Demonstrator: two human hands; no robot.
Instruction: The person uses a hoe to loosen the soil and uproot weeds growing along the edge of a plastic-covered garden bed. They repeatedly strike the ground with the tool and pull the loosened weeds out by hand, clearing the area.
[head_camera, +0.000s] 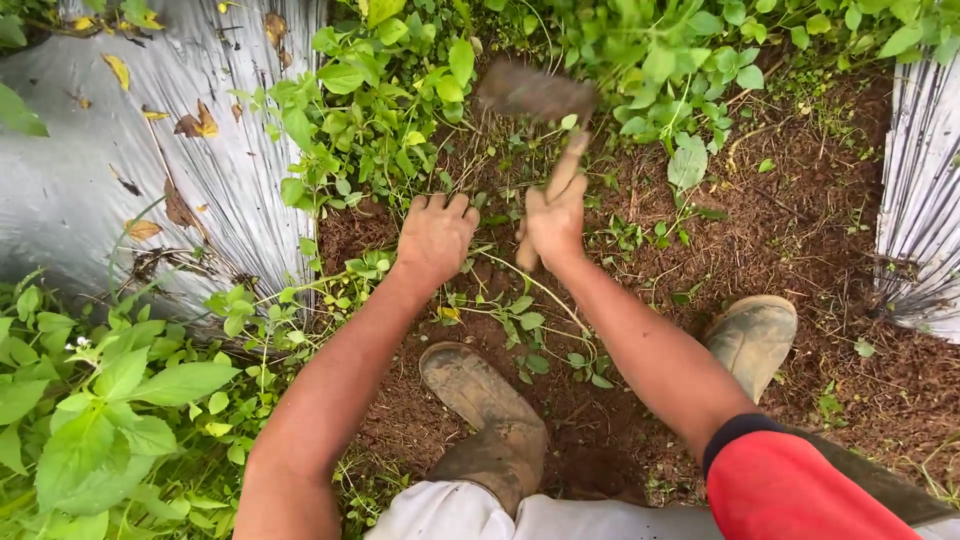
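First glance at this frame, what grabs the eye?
Dead centre, the right hand grips a wooden-handled hoe with a muddy blade raised over brown soil, while the left hand presses into green weeds. Silver plastic mulch sheeting flanks the left, and muddy rubber boots stand below.

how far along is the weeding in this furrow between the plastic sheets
Done: the soil around the boots is mostly bare. In hand: the right hand grips a hand hoe, raised and blurred, while the left hand presses into the weeds. Left: the thick green growth ahead and beside the plastic sheet.
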